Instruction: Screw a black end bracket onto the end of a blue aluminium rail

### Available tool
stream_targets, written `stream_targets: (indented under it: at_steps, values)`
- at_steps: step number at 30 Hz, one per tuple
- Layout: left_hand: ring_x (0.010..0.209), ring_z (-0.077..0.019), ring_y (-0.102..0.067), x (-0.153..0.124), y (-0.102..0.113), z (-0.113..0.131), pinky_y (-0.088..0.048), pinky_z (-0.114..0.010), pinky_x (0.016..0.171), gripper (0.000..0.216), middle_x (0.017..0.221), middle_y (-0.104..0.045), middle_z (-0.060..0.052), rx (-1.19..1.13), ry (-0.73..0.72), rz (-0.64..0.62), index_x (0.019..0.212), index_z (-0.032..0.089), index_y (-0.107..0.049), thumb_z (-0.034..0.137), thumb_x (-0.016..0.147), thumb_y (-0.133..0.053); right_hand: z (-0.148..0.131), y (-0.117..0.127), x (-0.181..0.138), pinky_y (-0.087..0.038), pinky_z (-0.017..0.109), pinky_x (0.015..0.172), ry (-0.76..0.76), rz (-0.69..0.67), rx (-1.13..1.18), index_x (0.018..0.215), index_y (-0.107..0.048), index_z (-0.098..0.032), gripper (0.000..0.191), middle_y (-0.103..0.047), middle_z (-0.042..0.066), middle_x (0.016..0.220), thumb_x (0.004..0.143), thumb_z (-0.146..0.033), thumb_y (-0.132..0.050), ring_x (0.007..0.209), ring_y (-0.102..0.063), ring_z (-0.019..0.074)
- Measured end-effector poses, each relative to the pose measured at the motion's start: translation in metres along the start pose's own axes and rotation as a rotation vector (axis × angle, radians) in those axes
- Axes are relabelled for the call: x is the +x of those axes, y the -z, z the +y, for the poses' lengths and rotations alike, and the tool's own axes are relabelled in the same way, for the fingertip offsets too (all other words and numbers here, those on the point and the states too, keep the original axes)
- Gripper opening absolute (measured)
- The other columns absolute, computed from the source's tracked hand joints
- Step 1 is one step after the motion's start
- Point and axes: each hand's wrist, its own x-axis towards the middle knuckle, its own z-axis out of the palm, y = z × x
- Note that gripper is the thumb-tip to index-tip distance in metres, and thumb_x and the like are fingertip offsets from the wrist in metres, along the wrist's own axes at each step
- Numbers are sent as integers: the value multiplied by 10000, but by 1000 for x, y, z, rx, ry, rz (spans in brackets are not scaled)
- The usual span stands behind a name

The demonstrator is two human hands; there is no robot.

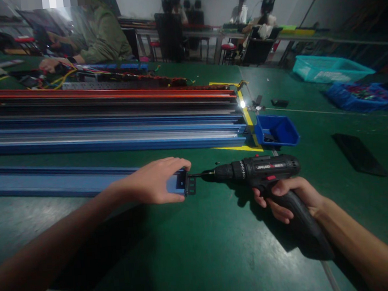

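Two bare hands work at a green tabletop (196,254), the left hand (158,180) straddling the end of a blue channel (48,183), thumb and fingers clamped on its opposite sides, while the right hand (286,196) wraps its fingers around the grip of a black cordless drill (272,166). The channel lies flat, running off to the left, with a black end piece (190,185) at its tip; the drill bit points at that piece, though whether they touch cannot be told. Long, stiff and probably light, the channel looks smooth enough to slip or swivel, and is best gripped across both walls near the end; the drill appears heavier, best held by its handle. Counted: one drill, one channel in hand, one end piece, one small blue bin (277,129) and one turquoise basket (333,67). Behind lie stacked lengths (111,137), packed too closely to number.
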Motion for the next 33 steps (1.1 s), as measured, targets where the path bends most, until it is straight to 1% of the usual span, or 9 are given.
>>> stream_targets:
  at_steps: [10, 15, 21, 25, 27, 30, 32, 33]
  values:
    - [1322, -316, -647, 0, 0, -1, -480, -417, 1167, 728, 1434, -664, -95, -11, 11, -5, 1445, 248, -556, 565, 848, -824, 0, 0, 0, -640, 240, 498, -11, -19, 7, 1086, -784, -25, 326, -797, 180, 911, 850, -206, -650, 434, -655, 126]
    - [1305, -312, -661, -1, 2, 1, -506, -412, 1138, 705, 1421, -681, -83, 9, 40, -15, 1431, 262, -574, 542, 839, -834, -2, 3, 0, -641, 247, 507, 15, -37, -7, 1094, -773, -17, 338, -800, 193, 936, 859, -216, -632, 445, -645, 121]
    - [1310, -308, -672, -2, 3, -2, -512, -410, 1146, 714, 1450, -681, -98, 31, 29, -15, 1453, 256, -580, 561, 856, -826, -9, 1, -2, -628, 246, 506, 128, -26, -20, 1107, -749, -35, 320, -791, 172, 942, 882, -214, -609, 464, -623, 112]
    - [1305, -313, -676, -2, 3, -3, -516, -404, 1126, 706, 1456, -674, -105, 49, 14, -27, 1445, 249, -578, 574, 863, -809, -14, -2, -3, -605, 246, 523, 189, 21, -6, 1119, -727, -35, 319, -781, 164, 968, 887, -207, -591, 487, -616, 104]
    - [1282, -321, -685, -2, 6, -1, -520, -415, 1113, 711, 1445, -676, -111, 62, 14, -37, 1440, 248, -578, 589, 860, -804, -16, -2, -3, -585, 248, 513, 220, 42, 7, 1123, -725, -30, 332, -776, 164, 967, 878, -216, -600, 474, -597, 99]
    - [1252, -346, -694, -1, 12, 5, -519, -454, 1099, 765, 1417, -691, -121, 100, 11, -52, 1470, 255, -561, 660, 862, -786, -18, 0, -2, -570, 257, 497, 275, 57, 13, 1119, -723, -46, 331, -771, 150, 948, 859, -222, -618, 448, -560, 95]
    - [1257, -355, -689, 4, 17, 11, -512, -472, 1097, 758, 1404, -701, -133, 125, -6, -19, 1504, 247, -549, 696, 918, -721, -19, 0, -1, -559, 253, 483, 312, 65, 6, 1103, -718, -74, 306, -764, 124, 927, 848, -217, -628, 432, -527, 85]
    - [1277, -353, -679, 9, 19, 14, -506, -471, 1103, 710, 1417, -698, -139, 133, -25, 20, 1509, 238, -554, 690, 973, -660, -19, 0, -1, -550, 248, 476, 331, 68, 1, 1090, -716, -85, 294, -761, 111, 919, 841, -217, -636, 425, -511, 79]
